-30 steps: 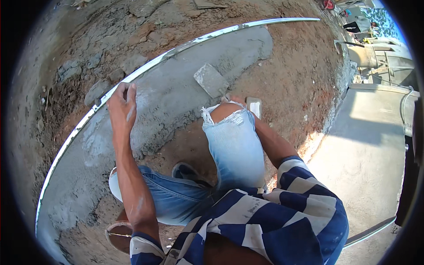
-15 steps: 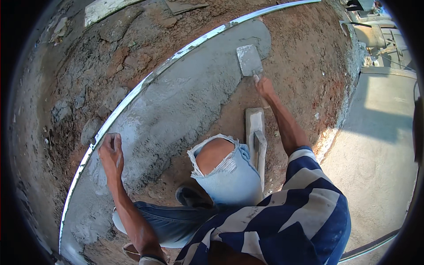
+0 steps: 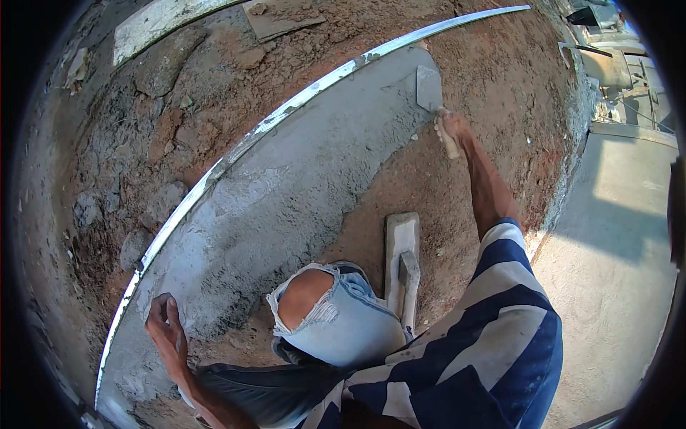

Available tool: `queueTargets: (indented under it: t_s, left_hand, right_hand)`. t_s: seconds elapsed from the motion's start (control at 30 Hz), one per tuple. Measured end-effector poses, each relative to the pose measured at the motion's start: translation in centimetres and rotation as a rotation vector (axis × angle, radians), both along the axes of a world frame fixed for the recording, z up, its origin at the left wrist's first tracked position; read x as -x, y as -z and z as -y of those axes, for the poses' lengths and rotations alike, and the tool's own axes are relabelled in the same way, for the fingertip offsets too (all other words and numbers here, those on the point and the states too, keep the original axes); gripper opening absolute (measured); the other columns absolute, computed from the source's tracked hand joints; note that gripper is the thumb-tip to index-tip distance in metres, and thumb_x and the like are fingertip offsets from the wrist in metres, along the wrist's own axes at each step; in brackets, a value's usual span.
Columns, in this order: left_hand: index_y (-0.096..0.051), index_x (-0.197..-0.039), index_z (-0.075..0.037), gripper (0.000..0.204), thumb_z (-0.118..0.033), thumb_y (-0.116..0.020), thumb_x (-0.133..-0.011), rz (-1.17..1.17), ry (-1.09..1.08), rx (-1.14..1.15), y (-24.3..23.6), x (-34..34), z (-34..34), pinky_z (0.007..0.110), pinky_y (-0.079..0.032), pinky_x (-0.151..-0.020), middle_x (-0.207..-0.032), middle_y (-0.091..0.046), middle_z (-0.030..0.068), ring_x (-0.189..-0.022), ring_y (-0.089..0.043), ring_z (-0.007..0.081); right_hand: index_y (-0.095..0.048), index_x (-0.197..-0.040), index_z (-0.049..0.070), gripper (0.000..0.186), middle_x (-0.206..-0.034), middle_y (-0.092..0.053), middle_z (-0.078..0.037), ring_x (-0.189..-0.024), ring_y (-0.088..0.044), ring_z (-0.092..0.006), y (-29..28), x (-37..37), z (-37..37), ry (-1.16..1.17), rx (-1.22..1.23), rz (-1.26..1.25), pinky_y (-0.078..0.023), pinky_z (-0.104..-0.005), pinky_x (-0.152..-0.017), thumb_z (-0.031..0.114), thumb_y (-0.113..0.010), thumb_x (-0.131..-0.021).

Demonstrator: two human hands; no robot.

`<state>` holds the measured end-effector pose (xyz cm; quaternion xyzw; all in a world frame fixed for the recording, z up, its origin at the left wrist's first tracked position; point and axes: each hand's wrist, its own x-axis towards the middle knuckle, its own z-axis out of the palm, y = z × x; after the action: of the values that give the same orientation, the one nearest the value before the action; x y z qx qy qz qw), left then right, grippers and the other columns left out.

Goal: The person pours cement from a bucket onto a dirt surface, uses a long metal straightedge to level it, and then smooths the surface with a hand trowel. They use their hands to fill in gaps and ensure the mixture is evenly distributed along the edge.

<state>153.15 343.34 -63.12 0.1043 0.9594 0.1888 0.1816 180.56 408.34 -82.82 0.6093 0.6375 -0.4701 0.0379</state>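
In my right hand point(image 3: 455, 127), closed round its pale handle, is a small flat trowel point(image 3: 429, 87). Its cement-coated blade lies at the far right end of a strip of wet grey concrete point(image 3: 286, 189). My left hand point(image 3: 166, 329) is low over the near left part of the strip, fingers loosely bent and thumb apart, with nothing visible in it. Whether its fingertips touch the concrete I cannot tell. A long, pale metal straight edge point(image 3: 207, 182), bent by the lens, borders the strip on its far side. On the dirt right of my knee rests a cement-crusted hand float point(image 3: 402, 247).
Beyond the straight edge lies rough soil with lumps, a pale board point(image 3: 161, 27) and a flat slab piece point(image 3: 282, 18). Bare reddish dirt point(image 3: 493, 86) is at the right of the strip. Farther right is a smooth concrete slab point(image 3: 600, 279), partly in shadow.
My right hand has carried the trowel rightward to the strip's end, and its blade has swung round. The left hand has moved nearer along the straight edge. My view and knee have shifted.
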Motion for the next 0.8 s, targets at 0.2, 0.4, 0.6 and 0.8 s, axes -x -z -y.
queueTargets:
  t_s: [0.2,0.4,0.6,0.8]
  left_hand:
    - [-0.063,-0.102,0.004,0.029,-0.023,-0.055,-0.095,-0.089,-0.002,0.125,-1.4,-2.5,4.1,0.034,-0.047,-0.072,-0.082,-0.064,0.0160,-0.076,-0.059,0.0199]
    - [-0.064,-0.101,0.002,0.023,-0.018,-0.056,-0.093,-0.115,0.010,0.127,-0.6,-5.3,3.0,0.038,-0.049,-0.082,-0.104,-0.065,0.0197,-0.092,-0.064,0.0307]
    - [-0.063,-0.105,0.000,0.023,-0.015,-0.059,-0.089,-0.207,-0.153,0.086,-1.0,-7.2,8.6,0.042,-0.044,-0.094,-0.114,-0.064,0.0170,-0.106,-0.059,0.0355]
    - [-0.060,-0.113,-0.002,0.036,-0.026,-0.062,-0.087,-0.393,-0.292,0.094,-2.2,-6.5,10.2,0.042,-0.040,-0.098,-0.121,-0.059,0.0193,-0.115,-0.052,0.0374]
  right_hand:
    - [-0.054,-0.082,0.004,0.038,-0.064,-0.055,-0.006,-0.052,-0.055,-0.0169,-2.0,5.9,18.1,-0.151,0.339,-0.168,-0.046,-0.0331,-0.045,0.039,-0.045,-0.097]
    - [-0.061,-0.079,0.000,0.041,-0.076,-0.064,-0.023,-0.064,-0.062,-0.0417,3.3,6.1,29.0,-0.996,-0.390,-0.335,-0.051,-0.0493,-0.063,0.035,-0.046,-0.095]
    - [-0.059,-0.087,-0.007,0.056,-0.065,-0.058,-0.017,-0.057,-0.057,-0.0313,-4.4,-7.0,13.3,-0.337,-0.343,0.176,-0.045,-0.0450,-0.056,0.046,-0.042,-0.098]
    - [-0.063,-0.105,0.001,0.055,-0.085,-0.063,-0.013,-0.073,-0.059,-0.0229,-25.9,-18.1,13.7,0.090,-1.103,0.302,-0.045,-0.0434,-0.063,0.051,-0.042,-0.095]
